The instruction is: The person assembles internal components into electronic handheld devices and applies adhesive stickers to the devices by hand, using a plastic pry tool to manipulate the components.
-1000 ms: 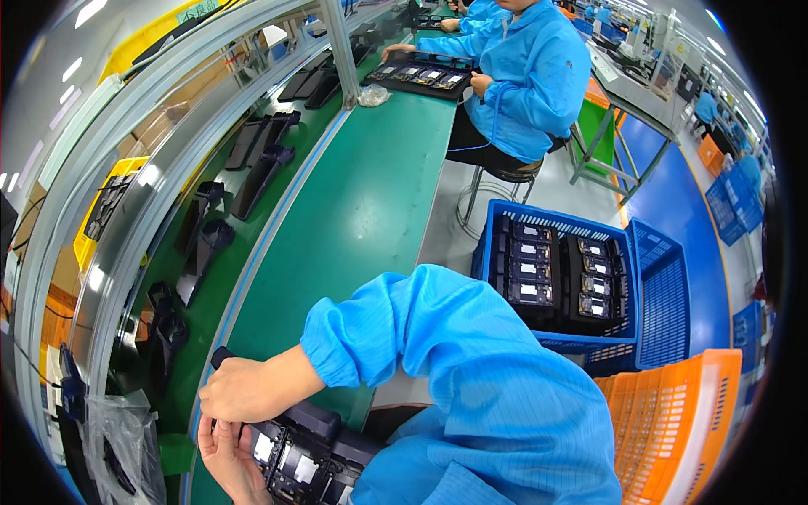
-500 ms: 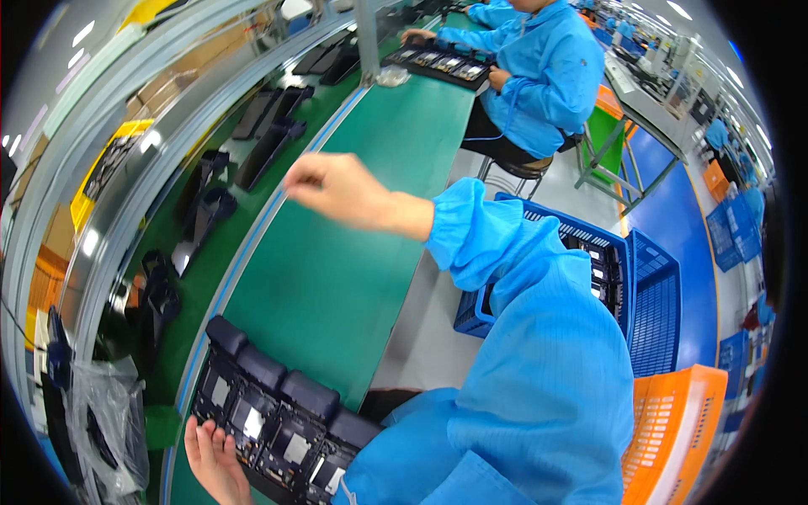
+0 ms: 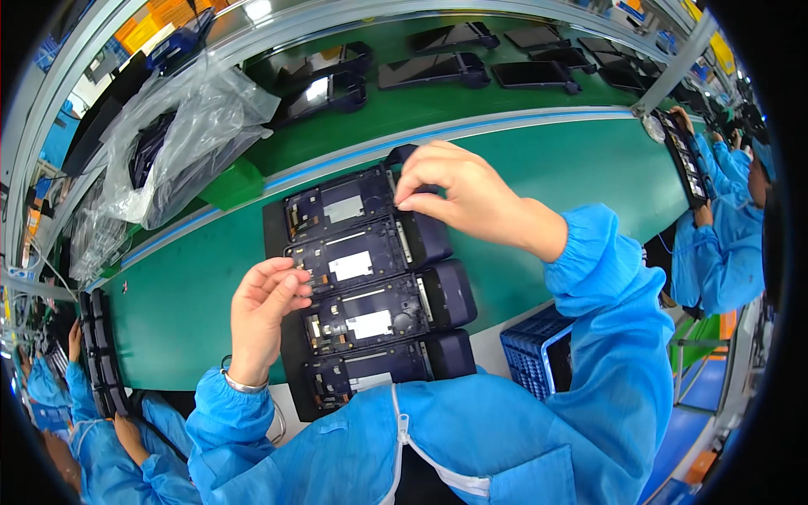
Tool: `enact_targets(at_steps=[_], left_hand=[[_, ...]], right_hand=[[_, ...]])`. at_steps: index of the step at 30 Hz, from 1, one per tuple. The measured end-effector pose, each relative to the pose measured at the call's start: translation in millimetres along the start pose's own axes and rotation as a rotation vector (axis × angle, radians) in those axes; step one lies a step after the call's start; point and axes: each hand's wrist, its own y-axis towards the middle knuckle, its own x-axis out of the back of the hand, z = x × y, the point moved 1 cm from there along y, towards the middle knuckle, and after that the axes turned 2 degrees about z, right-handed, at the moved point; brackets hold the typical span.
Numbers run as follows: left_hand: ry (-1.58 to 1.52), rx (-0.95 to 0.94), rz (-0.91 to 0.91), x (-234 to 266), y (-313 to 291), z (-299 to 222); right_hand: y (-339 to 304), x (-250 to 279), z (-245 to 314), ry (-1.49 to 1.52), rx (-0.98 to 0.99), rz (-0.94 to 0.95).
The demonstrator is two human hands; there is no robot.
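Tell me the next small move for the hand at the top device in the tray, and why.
Probably press that top device down level into the black tray. The right hand pinches its far end, which looks slightly raised, while the three units below lie flat in a row. The left hand rests on the tray's left edge, steadying it.

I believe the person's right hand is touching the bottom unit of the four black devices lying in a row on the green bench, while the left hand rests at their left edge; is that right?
Not quite. In the head view the right hand is at the top unit of the four black devices, the one farthest from the person, not the bottom one. The rest holds: they lie in a row on the green bench, and the left hand rests at their left edge.
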Motion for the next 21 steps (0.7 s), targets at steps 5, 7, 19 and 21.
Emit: enact_targets(at_steps=[5, 7, 19, 21], left_hand=[[0.089, -0.027, 0.019, 6.9, -1.8, 3.7], [0.132, -0.045, 0.031, 9.9, -2.4, 4.9], [0.076, -0.030, -0.046, 28.6, -1.8, 19.3], [0.073, -0.028, -0.065, 30.9, -1.9, 21.7]], right_hand=[[28.3, -40.3, -17.5, -0.152, -0.031, 0.178], [32.0, -52.0, -24.0, -0.200, 0.092, 0.217], [68.6, -66.6, -60.0, -0.200, 0.453, 0.518], [70.9, -68.4, -63.9, -0.178, 0.451, 0.516]])
